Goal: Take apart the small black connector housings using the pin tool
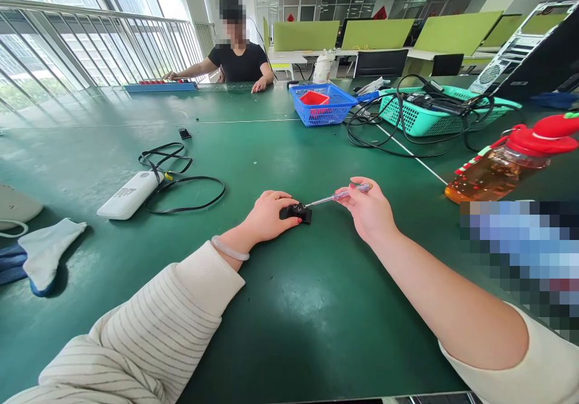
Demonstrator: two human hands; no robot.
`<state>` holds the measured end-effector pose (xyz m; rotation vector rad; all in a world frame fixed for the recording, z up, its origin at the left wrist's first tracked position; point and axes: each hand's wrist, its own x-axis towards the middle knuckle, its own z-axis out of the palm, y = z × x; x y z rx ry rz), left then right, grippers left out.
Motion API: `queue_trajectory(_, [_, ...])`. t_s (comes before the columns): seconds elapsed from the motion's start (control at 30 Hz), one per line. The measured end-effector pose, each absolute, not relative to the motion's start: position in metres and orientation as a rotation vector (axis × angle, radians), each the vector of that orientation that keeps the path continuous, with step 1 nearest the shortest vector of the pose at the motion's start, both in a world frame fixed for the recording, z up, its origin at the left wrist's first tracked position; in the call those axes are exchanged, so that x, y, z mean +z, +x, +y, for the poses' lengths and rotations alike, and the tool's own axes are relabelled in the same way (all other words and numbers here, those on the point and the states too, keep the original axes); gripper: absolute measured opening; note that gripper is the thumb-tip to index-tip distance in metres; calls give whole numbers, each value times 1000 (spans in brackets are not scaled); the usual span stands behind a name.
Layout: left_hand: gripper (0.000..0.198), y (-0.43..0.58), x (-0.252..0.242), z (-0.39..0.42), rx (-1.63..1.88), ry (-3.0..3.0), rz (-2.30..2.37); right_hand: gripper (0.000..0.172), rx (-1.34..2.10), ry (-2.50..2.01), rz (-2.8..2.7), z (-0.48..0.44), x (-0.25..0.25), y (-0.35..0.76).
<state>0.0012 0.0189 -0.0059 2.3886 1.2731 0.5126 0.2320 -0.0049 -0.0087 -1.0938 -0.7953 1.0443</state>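
Observation:
My left hand is closed around a small black block-shaped part, pressing it against the green tabletop. Part of the block is hidden behind my fingers, and its exact kind is too small to make out. In my right hand is a thin screwdriver with a clear handle, pinched between thumb and fingers. Its metal shaft slants down to the left, and the tip meets the top of the black part or lies very close to it.
Left of my hands lie a white power bank with a black cord and a glove. A blue basket, a teal basket with cables, and a red-lidded bottle stand right. Another person sits across the table.

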Motion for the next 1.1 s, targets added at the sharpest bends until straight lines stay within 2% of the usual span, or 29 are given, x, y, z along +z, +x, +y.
queue_trajectory(0.27, [41, 1, -5, 18, 489, 2382, 1278, 39, 937, -1098, -842, -8, -6, 229])
queue_trajectory(0.7, [40, 2, -5, 19, 488, 2403, 1273, 38, 996, -1085, -822, -8, -6, 230])
queue_trajectory(0.9, [39, 1, -8, 21, 511, 2411, 1265, 44, 831, -1034, -1026, -15, 2, 225])
queue_trajectory(1.1, [40, 1, -8, 22, 510, 2422, 1256, 38, 590, -1017, -1277, -29, 8, 221])
